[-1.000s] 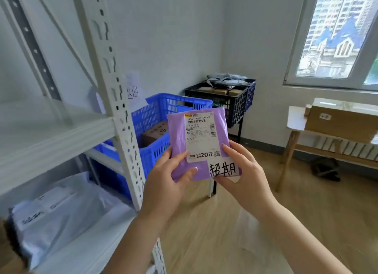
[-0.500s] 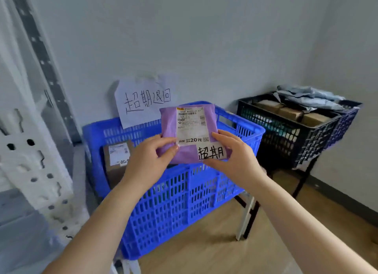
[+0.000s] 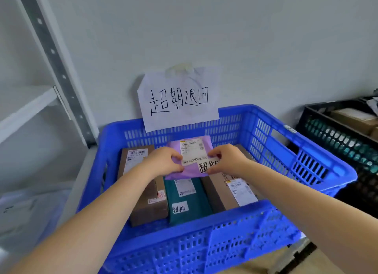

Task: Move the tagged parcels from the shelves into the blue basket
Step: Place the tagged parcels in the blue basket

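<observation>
Grey wall with taped paper sign reading 超期退回, your left hand and right hand pinching soft purple plastic parcel tagged 超期, inside slatted blue plastic basket, teal parcel tagged 超期 beneath your hands

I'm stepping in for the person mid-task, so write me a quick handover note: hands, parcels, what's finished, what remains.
Left hand and right hand each pinch a side of the purple parcel, held low inside the blue basket, not yet released.
Already lying in the basket: a brown box on the left, a teal parcel with a handwritten tag in the middle, and another brown box on the right.
Done: three parcels in.
Left: let go of the purple one, then check the shelves for more tagged parcels.
</observation>
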